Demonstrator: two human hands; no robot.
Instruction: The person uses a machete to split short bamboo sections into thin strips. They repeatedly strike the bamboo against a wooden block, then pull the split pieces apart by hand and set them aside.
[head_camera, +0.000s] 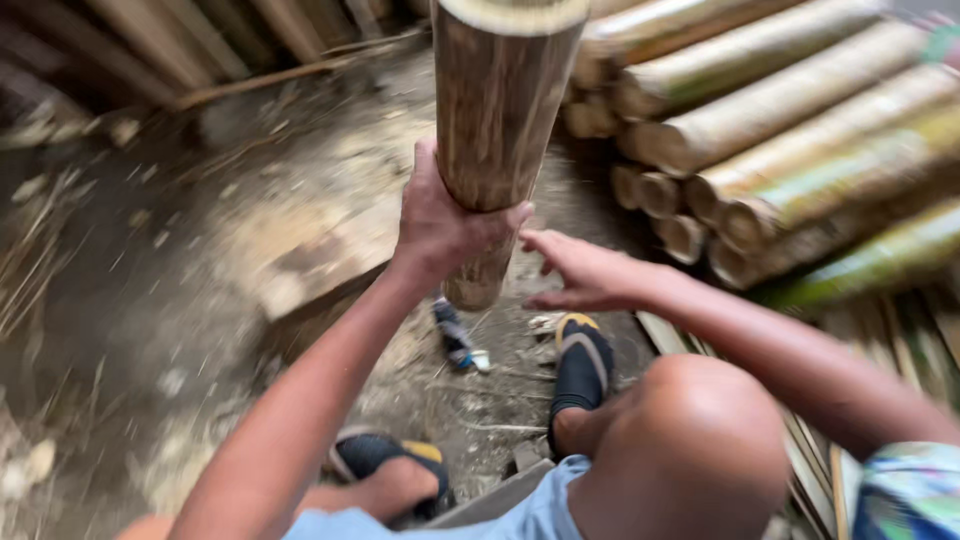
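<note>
A thick, brown, mottled bamboo culm section (495, 130) is held upright over the dirt floor (150, 300), its lower end hanging clear above the ground between the person's feet and its upper end running out of the top of the view. The left hand (440, 225) is closed round the lower part of this section, with the thumb wrapped across its front face. The right hand (585, 272) is open, fingers spread, just beside the section's lower end and not touching it. The step in hand is judged to be the positioning of the bamboo section, carried by one hand only. The next move is judged to call for a second closed grip from the right hand low on the section, so that the weight is shared and the upright attitude is controlled. The following are counted: one bamboo section in the hand; one stack of green and tan cut bamboo lengths (800, 150) lying well apart at the right, with roughly ten cut ends visible, the exact number being blurred; two dark sandals with yellow trim (582, 360) worn on the feet; one small dark object (455, 335) lying on the floor below the section, its kind not determinable; and a scatter of pale chips and splinters (310, 230) on the floor.
</note>
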